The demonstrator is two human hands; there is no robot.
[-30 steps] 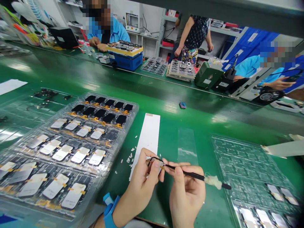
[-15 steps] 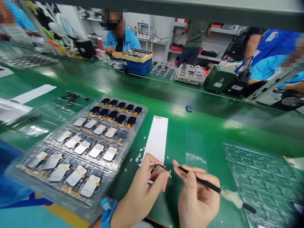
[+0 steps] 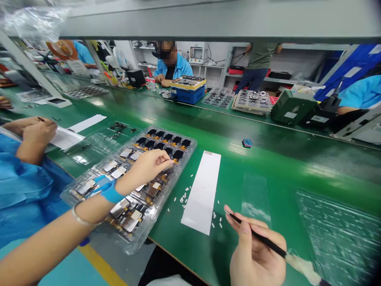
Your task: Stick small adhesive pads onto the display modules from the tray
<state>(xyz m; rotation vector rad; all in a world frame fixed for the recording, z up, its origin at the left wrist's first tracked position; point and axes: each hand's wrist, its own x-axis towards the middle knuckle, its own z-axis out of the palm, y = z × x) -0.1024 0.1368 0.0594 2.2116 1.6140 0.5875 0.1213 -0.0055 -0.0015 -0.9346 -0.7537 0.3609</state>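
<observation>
My left hand [image 3: 156, 163] reaches over the far right part of a transparent plastic tray [image 3: 156, 210]. Its fingers are pinched together by one of the slots; what they hold is hidden. Rows of small display modules fill the tray: black-faced ones [image 3: 178, 155] at the far end, silver-backed ones [image 3: 119, 171] nearer, partly covered by my forearm. In my right hand [image 3: 257, 254] is a pair of black tweezers [image 3: 266, 239], tips pointing up-left above the green table. An off-white wrapping surrounds their rear end. A white paper strip [image 3: 202, 194] lies between my hands.
Small white pieces [image 3: 183, 196] are scattered beside the strip. A transparent film [image 3: 256, 194] and another transparent tray [image 3: 336, 234] lie right. A pink-and-blue small device [image 3: 247, 143] sits farther back. At left, a co-worker's hands [image 3: 38, 131] work close to my tray.
My left hand has moved left from above the paper strip, where it held a small dark-edged part, to the tray. The view has turned left; my right hand still holds the tweezers.
</observation>
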